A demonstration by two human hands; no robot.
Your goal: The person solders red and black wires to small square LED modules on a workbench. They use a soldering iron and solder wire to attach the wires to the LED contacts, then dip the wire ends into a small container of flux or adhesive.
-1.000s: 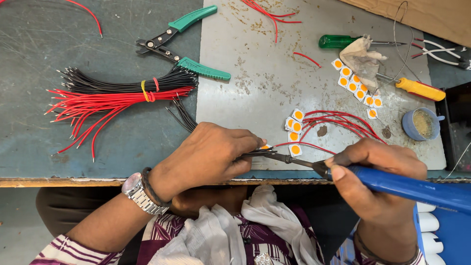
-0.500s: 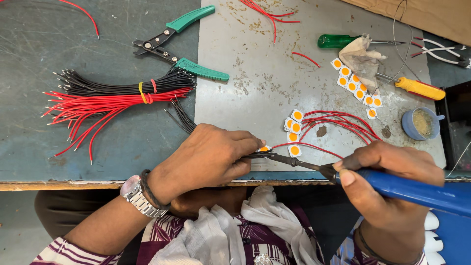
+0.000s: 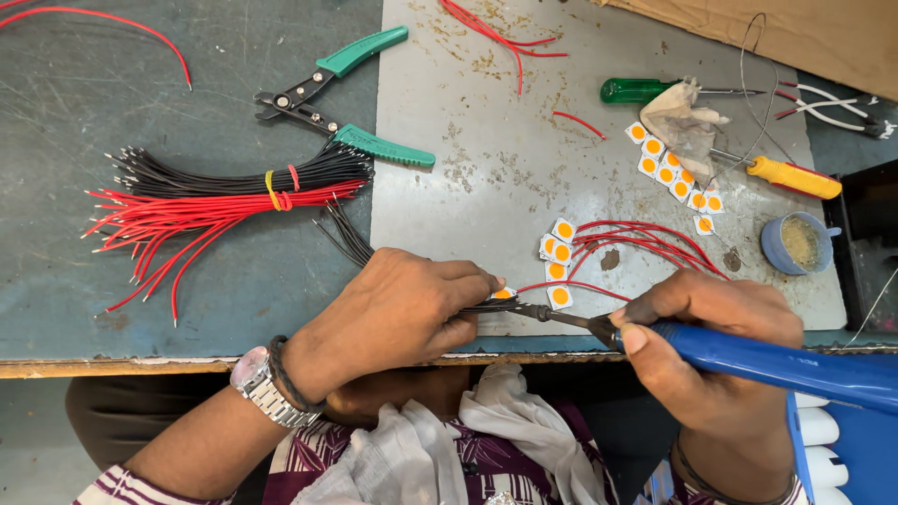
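Barely shifted since earlier, our left hand (image 3: 402, 313) pinches the small, light, fragile LED chip (image 3: 502, 294) by its edges while our right hand (image 3: 711, 346) grips the blue soldering iron (image 3: 776, 360).

No labels, signs or screens; only a flat brown cardboard sheet (image 3: 795, 37) at the worktop's far right corner.

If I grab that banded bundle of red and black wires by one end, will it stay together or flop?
The wire bundle would probably droop: the strands are thin and long. The bands sit near the middle, so it likely holds together, though the splayed red ends may fan further.
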